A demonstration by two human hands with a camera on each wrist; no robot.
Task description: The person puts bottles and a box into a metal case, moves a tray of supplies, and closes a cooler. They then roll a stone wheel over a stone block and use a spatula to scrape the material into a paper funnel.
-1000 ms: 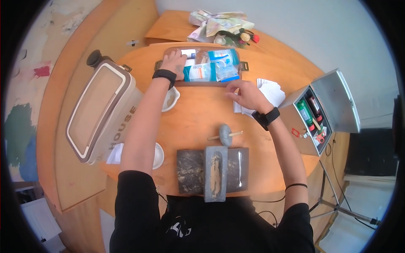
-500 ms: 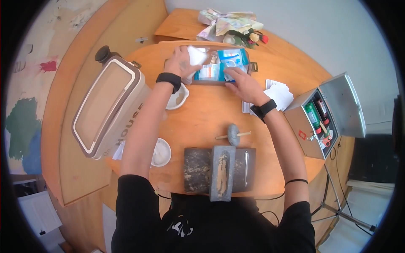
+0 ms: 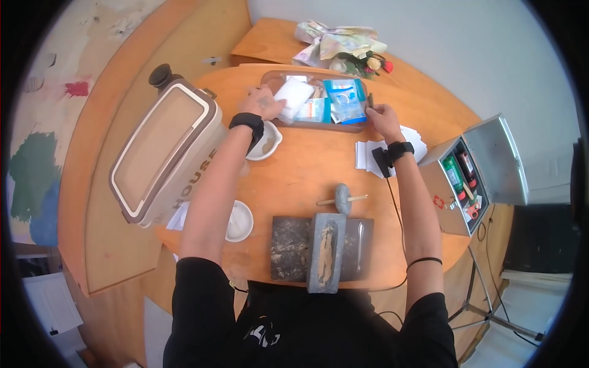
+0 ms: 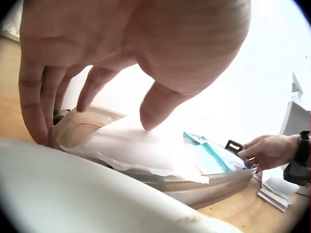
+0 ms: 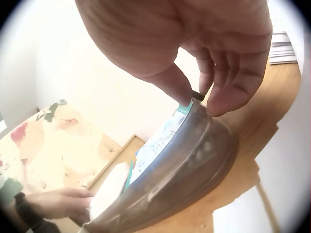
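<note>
Now both hands work at the tray near the worktop's far edge. Left hand, fingers loosely spread, rests on a white packet at the tray's left end. Right hand pinches the tray's right-end handle.

A round wooden desk carries a clear tray of packets at its far side, a small bowl just beside it, a stack of white papers, a large lidded container, a second bowl, a grey stone on a stick, a dark slab near the front edge, and an open metal case at the right
</note>
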